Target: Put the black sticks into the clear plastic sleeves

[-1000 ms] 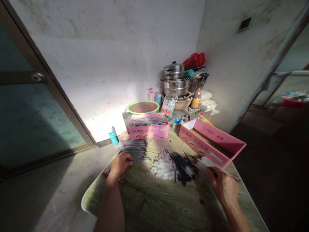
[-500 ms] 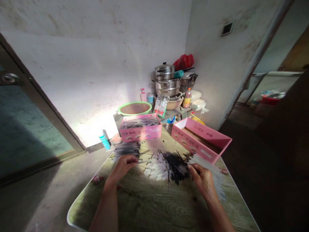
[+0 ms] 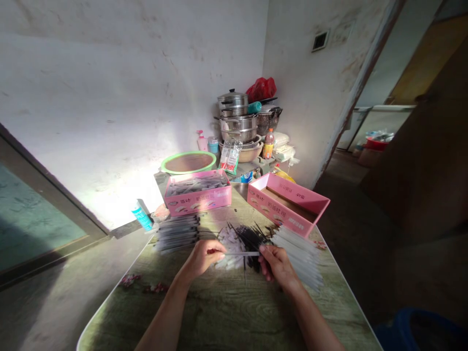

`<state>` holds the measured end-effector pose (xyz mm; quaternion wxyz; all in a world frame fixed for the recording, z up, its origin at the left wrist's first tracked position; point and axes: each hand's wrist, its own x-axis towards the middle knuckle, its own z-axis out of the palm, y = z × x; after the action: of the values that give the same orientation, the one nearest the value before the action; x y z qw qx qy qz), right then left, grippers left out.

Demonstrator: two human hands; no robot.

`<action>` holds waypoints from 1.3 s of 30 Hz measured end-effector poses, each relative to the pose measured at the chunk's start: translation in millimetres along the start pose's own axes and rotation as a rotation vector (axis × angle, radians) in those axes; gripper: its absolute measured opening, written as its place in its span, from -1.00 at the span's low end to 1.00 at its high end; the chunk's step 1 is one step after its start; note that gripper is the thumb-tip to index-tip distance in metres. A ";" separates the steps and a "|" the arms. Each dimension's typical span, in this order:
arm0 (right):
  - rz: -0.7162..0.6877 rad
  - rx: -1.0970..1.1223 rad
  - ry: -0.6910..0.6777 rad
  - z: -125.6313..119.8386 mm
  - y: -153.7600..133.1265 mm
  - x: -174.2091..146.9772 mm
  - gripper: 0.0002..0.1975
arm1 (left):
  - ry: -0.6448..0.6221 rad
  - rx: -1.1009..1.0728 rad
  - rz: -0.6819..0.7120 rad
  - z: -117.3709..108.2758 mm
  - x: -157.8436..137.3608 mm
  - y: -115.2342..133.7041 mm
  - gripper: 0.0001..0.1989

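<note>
My left hand (image 3: 204,257) pinches one end of a thin pale tube (image 3: 245,253), and my right hand (image 3: 278,264) pinches the other end, so it lies level between them above the table. Whether it is one piece or two joined parts is too small to tell. Just behind it lie a heap of short white pieces (image 3: 229,240) and a heap of thin black sticks (image 3: 249,236). To the right is a spread of long clear tubes (image 3: 298,253). Beyond my left hand, grey-dark filled tubes (image 3: 178,233) lie in a row.
A pink box (image 3: 199,201) full of similar tubes stands at the back left of the table (image 3: 234,312). Another pink box (image 3: 281,210) stands at the back right. Behind are a green-rimmed basin (image 3: 188,163), stacked steel pots (image 3: 238,127) and a bottle (image 3: 268,145).
My hands have come together from either side, and the pale tube now spans between them. The view has turned somewhat to the right.
</note>
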<state>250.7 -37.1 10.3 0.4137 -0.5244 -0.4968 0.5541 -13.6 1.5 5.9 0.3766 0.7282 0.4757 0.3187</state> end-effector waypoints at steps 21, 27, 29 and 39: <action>0.064 0.125 -0.139 -4.4 2.6 0.5 -0.51 | -0.018 -0.025 -0.035 -4.4 -1.3 2.5 -0.80; 0.069 0.088 -0.144 -5.4 -1.2 -1.6 -0.52 | -0.023 -0.043 -0.037 -4.6 -1.3 3.0 -0.82; 0.067 0.106 -0.142 -6.1 -1.9 -1.4 -0.53 | -0.025 -0.046 -0.035 -5.0 -1.2 2.1 -0.82; 0.057 0.089 -0.149 -5.8 1.6 0.8 -0.57 | -0.019 -0.078 -0.025 -5.1 -1.3 0.4 -0.86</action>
<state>256.5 -35.9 8.8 0.3827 -0.4768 -0.4860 0.6245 -18.1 1.4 8.6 0.4134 0.7100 0.4681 0.3254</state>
